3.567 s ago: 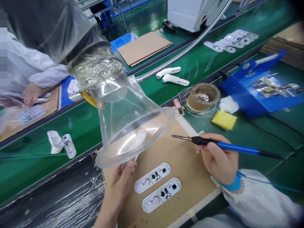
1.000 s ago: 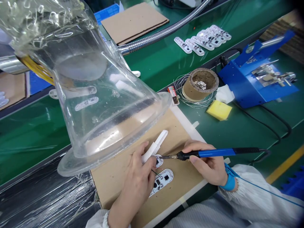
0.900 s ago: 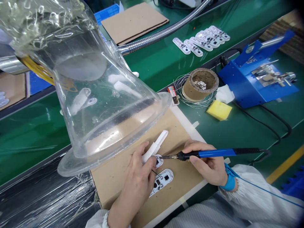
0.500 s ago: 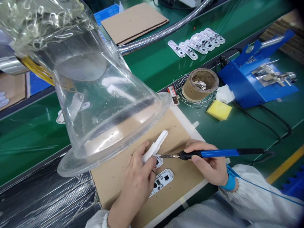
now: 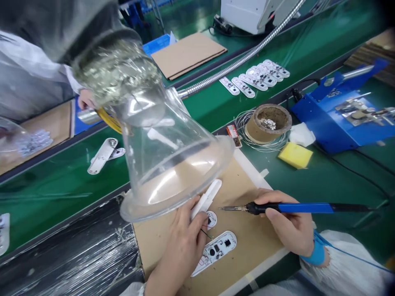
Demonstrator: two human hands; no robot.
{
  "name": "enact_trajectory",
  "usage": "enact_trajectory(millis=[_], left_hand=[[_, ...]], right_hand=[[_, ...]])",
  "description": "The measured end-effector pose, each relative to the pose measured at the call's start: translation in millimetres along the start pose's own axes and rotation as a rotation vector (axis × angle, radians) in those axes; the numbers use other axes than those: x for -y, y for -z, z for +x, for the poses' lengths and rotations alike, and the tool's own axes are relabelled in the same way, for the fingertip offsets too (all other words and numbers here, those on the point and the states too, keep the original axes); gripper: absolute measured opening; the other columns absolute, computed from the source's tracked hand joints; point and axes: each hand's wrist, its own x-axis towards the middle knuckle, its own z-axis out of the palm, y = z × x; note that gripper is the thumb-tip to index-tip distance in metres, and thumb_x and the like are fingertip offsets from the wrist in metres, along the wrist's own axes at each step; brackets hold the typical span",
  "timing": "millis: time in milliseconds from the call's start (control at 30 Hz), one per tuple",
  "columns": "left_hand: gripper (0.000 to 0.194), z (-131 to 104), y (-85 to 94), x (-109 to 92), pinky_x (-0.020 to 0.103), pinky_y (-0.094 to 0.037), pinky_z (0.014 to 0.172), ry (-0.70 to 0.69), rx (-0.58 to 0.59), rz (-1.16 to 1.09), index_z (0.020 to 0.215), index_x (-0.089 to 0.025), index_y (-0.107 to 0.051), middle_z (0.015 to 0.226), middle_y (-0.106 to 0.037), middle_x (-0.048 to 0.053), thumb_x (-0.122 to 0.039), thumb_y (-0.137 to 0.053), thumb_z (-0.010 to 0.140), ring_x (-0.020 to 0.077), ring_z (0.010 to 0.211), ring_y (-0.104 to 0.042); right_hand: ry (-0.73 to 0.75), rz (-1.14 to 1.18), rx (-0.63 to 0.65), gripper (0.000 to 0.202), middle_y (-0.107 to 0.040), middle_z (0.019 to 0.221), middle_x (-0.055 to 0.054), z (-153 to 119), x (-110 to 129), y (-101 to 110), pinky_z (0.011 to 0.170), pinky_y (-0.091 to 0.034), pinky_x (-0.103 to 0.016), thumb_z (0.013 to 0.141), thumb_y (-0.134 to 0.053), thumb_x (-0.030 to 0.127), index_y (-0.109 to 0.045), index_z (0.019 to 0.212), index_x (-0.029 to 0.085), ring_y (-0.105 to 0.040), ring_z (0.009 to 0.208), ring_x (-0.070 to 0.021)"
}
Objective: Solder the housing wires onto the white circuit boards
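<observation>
white part: slim and pale (image 5: pixel 206 199), held slanting in the left hand (image 5: pixel 182 242), its free end toward far right, over the near cardboard sheet (image 5: pixel 247 234).
left hand: fingers closed round the white part; thin wires (image 5: pixel 207 234) come out by the fingertips.
far board: small rounded end (image 5: pixel 211 219) shows just right of the left fingers; the rest hidden behind the hand.
near board: long, rounded, with black chips (image 5: pixel 219 249), flat on the cardboard, right of the left hand; its left end partly covered.
right hand: closed pen-fashion (image 5: pixel 291 226) on the black grip of the soldering iron.
soldering iron: blue and black (image 5: pixel 304 208), tip pointing left, a gap between it and the far board.
wrist strap: blue (image 5: pixel 317 250), on the right wrist, cord trailing right.
funnel: clear plastic (image 5: pixel 160 144), mouth down, over the far left of the cardboard.
right bench: brown pot (image 5: pixel 254 129) with silvery bits inside, wire coil (image 5: pixel 242 130) round its base; red box (image 5: pixel 232 132) to its left; yellow sponge (image 5: pixel 295 155) nearer, white wad (image 5: pixel 302 135) beside it; blue stand (image 5: pixel 336 123) farther right.
green belt: row of overlapping boards (image 5: pixel 243 87) at far right; white casing (image 5: pixel 103 156) over another board at left.
far left: co-worker's hand (image 5: pixel 85 98), partly behind the funnel's upper end; what it does, cannot tell.
</observation>
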Motion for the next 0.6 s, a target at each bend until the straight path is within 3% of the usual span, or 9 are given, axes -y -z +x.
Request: enact_trajectory(millis=[100,200,300,367,467,600], left_hand=[[0.049,-3.5,22.1,0.0,0.050,-0.064,0.104,0.002,0.129,-0.064,0.128,-0.027,-0.060,0.154,-0.052,0.015,0.001,-0.052,0.089,0.0295,0.136,-0.061],[0.066,-3.6,52.7,14.7,0.042,-0.065,0.104,0.012,0.198,-0.114,0.144,-0.030,-0.055,0.154,-0.059,0.012,0.001,-0.047,0.086,0.0251,0.135,-0.065],[0.058,13.3,74.6,52.3,0.041,-0.067,0.095,0.076,0.049,-0.020,0.142,-0.030,-0.059,0.137,-0.071,0.010,-0.003,-0.046,0.092,0.0242,0.116,-0.074],[0.046,36.9,81.1,83.8,0.045,-0.063,0.103,0.123,-0.099,0.110,0.138,-0.024,-0.063,0.138,-0.069,0.012,-0.011,-0.055,0.095,0.0272,0.122,-0.071],[0.037,80.3,84.1,121.6,0.053,-0.055,0.112,0.178,-0.167,0.297,0.132,-0.019,-0.064,0.140,-0.065,0.016,-0.014,-0.058,0.096,0.0319,0.133,-0.063],[0.036,120.2,87.7,138.6,0.053,-0.054,0.107,0.177,-0.134,0.428,0.134,-0.018,-0.066,0.142,-0.063,0.017,-0.013,-0.052,0.101,0.0337,0.129,-0.063]], right_hand=[[-0.039,-0.012,-0.109,0.011,-0.078,0.095,-0.010,1.0,-6.4,5.7,0.058,-0.058,-0.028,0.096,-0.074,0.030,-0.083,0.099,0.025,-0.073,0.078,-0.0220],[-0.098,0.025,-0.201,0.012,-0.077,0.095,-0.010,8.9,-9.1,8.1,0.057,-0.059,-0.029,0.092,-0.079,0.036,-0.084,0.092,0.025,-0.071,0.072,-0.0214],[-0.111,0.072,-0.260,0.017,-0.076,0.092,-0.010,17.1,-8.8,5.1,0.050,-0.059,-0.029,0.088,-0.083,0.043,-0.083,0.087,0.026,-0.068,0.065,-0.0207],[-0.108,0.060,-0.284,0.021,-0.076,0.089,-0.010,19.2,-9.7,2.2,0.049,-0.059,-0.029,0.087,-0.084,0.046,-0.083,0.085,0.025,-0.067,0.061,-0.0202],[-0.104,-0.012,-0.293,0.024,-0.077,0.087,-0.010,17.3,-15.6,1.3,0.049,-0.062,-0.029,0.086,-0.084,0.049,-0.082,0.085,0.025,-0.067,0.060,-0.0208],[-0.095,-0.125,-0.279,0.022,-0.078,0.089,-0.011,13.6,-29.9,7.3,0.053,-0.066,-0.031,0.088,-0.080,0.048,-0.082,0.085,0.026,-0.073,0.069,-0.0262]])
